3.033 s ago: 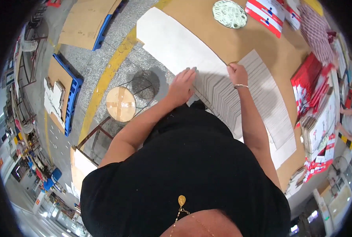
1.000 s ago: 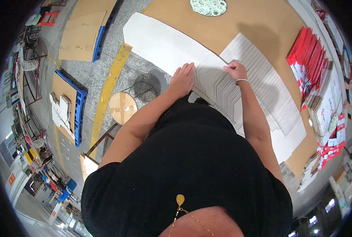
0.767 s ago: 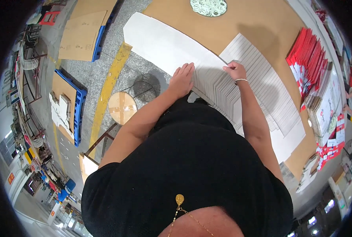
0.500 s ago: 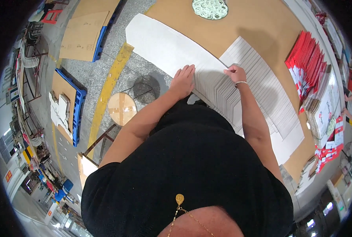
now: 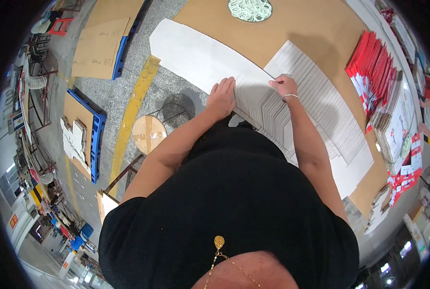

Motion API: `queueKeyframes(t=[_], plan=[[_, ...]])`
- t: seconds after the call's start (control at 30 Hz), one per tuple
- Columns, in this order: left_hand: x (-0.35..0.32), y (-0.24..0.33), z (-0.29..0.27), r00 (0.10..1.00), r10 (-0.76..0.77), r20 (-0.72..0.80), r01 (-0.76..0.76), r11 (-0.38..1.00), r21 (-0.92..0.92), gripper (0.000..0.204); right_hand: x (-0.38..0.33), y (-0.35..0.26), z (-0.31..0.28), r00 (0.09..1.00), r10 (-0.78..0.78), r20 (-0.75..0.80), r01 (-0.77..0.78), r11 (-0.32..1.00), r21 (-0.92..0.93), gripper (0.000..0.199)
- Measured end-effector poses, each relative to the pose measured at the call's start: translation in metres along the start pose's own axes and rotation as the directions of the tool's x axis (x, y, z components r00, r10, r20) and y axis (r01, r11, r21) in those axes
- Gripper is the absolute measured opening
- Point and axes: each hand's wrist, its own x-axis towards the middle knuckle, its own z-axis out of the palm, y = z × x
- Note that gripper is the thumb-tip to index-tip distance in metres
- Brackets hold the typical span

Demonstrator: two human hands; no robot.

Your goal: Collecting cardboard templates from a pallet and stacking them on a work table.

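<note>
A fan of overlapping white cardboard sheets (image 5: 316, 103) spreads over the brown table, its edges stepped like stairs. The top white cardboard sheet (image 5: 191, 48) reaches out to the left, past the table edge. My left hand (image 5: 221, 99) lies on this sheet near its close edge, fingers stretched out and together. At the sheet's far edge, beside the fan, my right hand (image 5: 284, 86) is closed in a pinch. Something small and dark shows between its thumb and forefinger, too small to name.
A round holder of pale green rings (image 5: 250, 9) sits on the brown board (image 5: 316, 21) at the far side. Red and white folded card pieces (image 5: 371, 67) stand stacked on the right. Left lie a round-topped stool (image 5: 149, 135) and blue pallets (image 5: 97, 144) bearing cardboard.
The view has shifted slightly. Both hands stay almost where they were on the top sheet, the left one flat and the right one pinched at the far edge.
</note>
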Motion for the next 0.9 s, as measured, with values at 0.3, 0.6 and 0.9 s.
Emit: queueKeyframes(t=[0.3, 0.6, 0.9], plan=[[-0.003, 0.002, 0.007, 0.986, 0.137, -0.091, -0.139, 0.990, -0.012, 0.056, -0.010, 0.006, -0.015, 0.990, -0.135, 0.026, 0.138, 0.960, -0.243, 0.036], [-0.003, 0.006, 0.009, 0.986, 0.140, -0.090, -0.127, 0.983, 0.135, 0.051, -0.013, 0.015, -0.013, 0.985, -0.175, -0.009, 0.173, 0.980, -0.095, 0.039], [-0.004, 0.009, 0.010, 0.983, 0.129, -0.127, -0.111, 0.984, 0.140, 0.048, -0.012, 0.020, -0.007, 0.992, -0.123, -0.017, 0.122, 0.991, -0.050, 0.036]])
